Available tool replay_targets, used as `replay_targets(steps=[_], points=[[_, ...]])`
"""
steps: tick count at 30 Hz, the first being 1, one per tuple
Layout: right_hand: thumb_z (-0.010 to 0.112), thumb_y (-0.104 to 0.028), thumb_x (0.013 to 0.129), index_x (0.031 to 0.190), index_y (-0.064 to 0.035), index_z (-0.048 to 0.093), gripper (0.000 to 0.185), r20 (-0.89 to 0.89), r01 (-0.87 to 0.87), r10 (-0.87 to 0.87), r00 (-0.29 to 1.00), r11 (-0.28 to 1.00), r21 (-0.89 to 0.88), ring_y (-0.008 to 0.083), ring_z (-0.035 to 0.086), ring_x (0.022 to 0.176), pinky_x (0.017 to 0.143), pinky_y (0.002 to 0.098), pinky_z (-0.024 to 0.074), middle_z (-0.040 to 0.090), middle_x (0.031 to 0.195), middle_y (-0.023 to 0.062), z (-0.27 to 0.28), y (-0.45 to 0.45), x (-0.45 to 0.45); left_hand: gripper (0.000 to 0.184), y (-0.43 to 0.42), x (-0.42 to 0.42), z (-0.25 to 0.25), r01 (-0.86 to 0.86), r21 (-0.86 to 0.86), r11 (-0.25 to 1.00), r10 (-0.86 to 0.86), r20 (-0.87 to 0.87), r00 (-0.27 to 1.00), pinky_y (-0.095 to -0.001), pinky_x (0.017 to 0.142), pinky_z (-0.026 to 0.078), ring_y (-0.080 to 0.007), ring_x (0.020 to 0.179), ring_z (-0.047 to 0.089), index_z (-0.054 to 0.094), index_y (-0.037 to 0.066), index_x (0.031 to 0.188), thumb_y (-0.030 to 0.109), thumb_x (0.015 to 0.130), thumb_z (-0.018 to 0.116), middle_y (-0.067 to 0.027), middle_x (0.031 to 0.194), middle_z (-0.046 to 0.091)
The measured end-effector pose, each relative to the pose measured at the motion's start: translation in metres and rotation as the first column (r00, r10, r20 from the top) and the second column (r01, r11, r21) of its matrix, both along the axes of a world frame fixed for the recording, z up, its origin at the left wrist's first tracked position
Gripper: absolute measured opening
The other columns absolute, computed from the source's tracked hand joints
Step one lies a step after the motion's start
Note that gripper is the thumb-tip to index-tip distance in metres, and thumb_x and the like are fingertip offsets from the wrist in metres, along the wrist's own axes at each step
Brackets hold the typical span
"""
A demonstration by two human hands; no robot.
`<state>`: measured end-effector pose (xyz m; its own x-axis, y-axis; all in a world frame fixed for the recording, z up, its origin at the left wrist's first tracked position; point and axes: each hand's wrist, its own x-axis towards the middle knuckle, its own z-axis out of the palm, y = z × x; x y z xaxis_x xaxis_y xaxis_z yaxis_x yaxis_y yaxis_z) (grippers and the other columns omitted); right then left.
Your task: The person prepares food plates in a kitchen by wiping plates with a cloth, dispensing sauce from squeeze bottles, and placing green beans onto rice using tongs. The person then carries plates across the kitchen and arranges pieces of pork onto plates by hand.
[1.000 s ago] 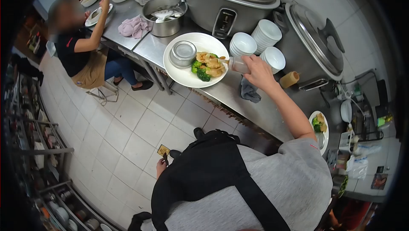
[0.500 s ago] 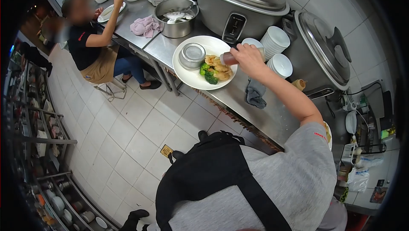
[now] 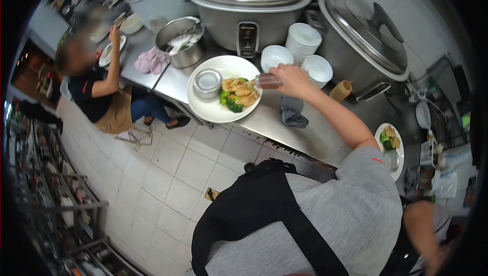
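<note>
My right hand (image 3: pixel 295 80) is wrapped round a squeeze bottle (image 3: pixel 268 81) of brown sauce. The bottle is tilted nearly level, its tip pointing left at the food. Below the tip lies a white oval plate (image 3: pixel 202 108) on the steel counter. It carries pale brown sliced pieces (image 3: pixel 241 92), green broccoli (image 3: pixel 234 105) and a small round metal-looking bowl (image 3: pixel 208 82), apparently upside down. A dark grey cloth (image 3: pixel 293 111) lies on the counter just below my right hand. My left hand is out of view.
Stacked white bowls (image 3: pixel 303 41) and large rice cookers (image 3: pixel 249 19) stand behind. A steel pot (image 3: pixel 179 58) and pink cloth (image 3: pixel 152 61) are left. Right are a tan bottle (image 3: pixel 340 91) and another filled plate (image 3: pixel 382 157). A seated person (image 3: pixel 96 85) works left; someone's arm (image 3: pixel 422 227) shows lower right.
My view has shifted, so the counter things sit further left and the second filled plate shows fully. Another person's arm has appeared at lower right. The bottle stays over the food.
</note>
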<state>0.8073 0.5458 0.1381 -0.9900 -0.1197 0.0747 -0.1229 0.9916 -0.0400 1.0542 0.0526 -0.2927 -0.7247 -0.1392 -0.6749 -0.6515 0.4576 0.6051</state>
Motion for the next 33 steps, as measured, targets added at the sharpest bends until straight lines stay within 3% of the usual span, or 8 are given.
replay_targets(steps=[3,7,12,16,23,28,30,33], points=[[0.074,-0.017,0.060,0.101,-0.0032,0.058,0.046,0.059,0.021,0.008,0.998,0.884,-0.468,0.0289,0.061,0.087,0.072,0.0366,0.0482,0.063,0.095,0.0153,-0.027,0.015,0.019,0.033,0.006,-0.026,0.001,0.091,0.011,0.996,-0.091,0.013,0.996,-0.0289,0.065,0.048,-0.0189,0.076,0.062,0.053,0.005,0.115,0.020,0.086,0.054,-0.0124,0.094,0.064],[0.078,-0.022,0.061,0.115,-0.0040,0.053,0.062,0.039,0.067,-0.098,0.994,0.299,-0.952,0.0190,0.057,0.089,0.079,0.0299,0.0441,0.061,0.098,0.0100,-0.052,0.017,0.065,0.032,0.020,-0.080,0.009,0.206,0.063,0.977,-0.207,0.008,0.978,-0.0289,0.066,0.049,-0.0191,0.077,0.062,0.053,0.005,0.116,0.020,0.087,0.054,-0.0124,0.095,0.063],[0.075,-0.024,0.066,0.115,-0.0035,0.053,0.058,-0.216,0.051,-0.682,0.698,0.349,-0.936,0.0193,0.054,0.090,0.078,0.0331,0.0433,0.056,0.104,0.0097,-0.056,0.039,0.144,0.032,0.060,-0.182,0.055,0.075,0.466,0.882,-0.022,-0.118,0.993,-0.0288,0.066,0.049,-0.0194,0.079,0.062,0.053,0.006,0.116,0.021,0.088,0.054,-0.0123,0.097,0.063],[0.074,-0.019,0.068,0.116,-0.0039,0.051,0.055,-0.355,0.128,-0.903,0.244,0.392,-0.911,0.0199,0.051,0.092,0.080,0.0325,0.0417,0.053,0.101,0.0111,-0.096,0.085,0.176,0.039,0.128,-0.255,0.224,0.064,0.632,0.772,0.185,-0.319,0.930,-0.0287,0.067,0.052,-0.0206,0.080,0.062,0.047,0.007,0.116,0.037,0.091,0.048,-0.0140,0.101,0.061],[0.074,-0.016,0.067,0.120,-0.0024,0.047,0.061,-0.267,0.328,-0.963,0.026,0.261,-0.908,0.0302,0.053,0.101,0.085,0.0369,0.0426,0.052,0.113,0.0173,-0.113,0.115,0.149,0.051,0.130,-0.360,0.269,0.213,0.871,0.442,-0.192,-0.141,0.971,-0.0351,0.074,0.054,-0.0254,0.091,0.062,0.027,0.013,0.131,0.016,0.085,0.047,-0.0118,0.114,0.054],[0.076,-0.020,0.067,0.118,0.0032,0.045,0.064,-0.640,0.629,-0.743,-0.194,0.406,-0.663,0.0297,0.059,0.088,0.081,0.0354,0.0474,0.058,0.100,0.0178,-0.137,0.102,0.165,0.058,0.140,-0.375,0.264,0.126,0.846,0.518,-0.182,-0.035,0.983,-0.0408,0.075,0.053,-0.0270,0.103,0.056,0.031,0.018,0.131,0.006,0.078,0.050,-0.0099,0.123,0.048],[0.071,-0.023,0.075,0.117,0.0029,0.044,0.056,-0.125,0.006,-0.974,-0.190,0.126,-0.992,0.0242,0.061,0.080,0.075,0.0323,0.0507,0.057,0.096,0.0163,-0.162,0.090,0.189,0.059,0.137,-0.385,0.258,0.144,0.831,0.537,-0.209,-0.034,0.977,-0.0408,0.076,0.053,-0.0266,0.102,0.056,0.033,0.017,0.130,0.003,0.076,0.050,-0.0098,0.122,0.048],[0.059,-0.022,0.085,0.118,0.0024,0.038,0.046,0.284,-0.351,-0.932,-0.225,-0.194,-0.916,0.0216,0.060,0.087,0.069,0.0301,0.0527,0.054,0.106,0.0200,-0.152,0.071,0.252,0.060,0.131,-0.402,0.250,0.266,0.750,0.605,-0.303,-0.092,0.949,-0.0389,0.080,0.051,-0.0243,0.101,0.056,0.036,0.015,0.129,0.001,0.073,0.052,-0.0093,0.121,0.048]])
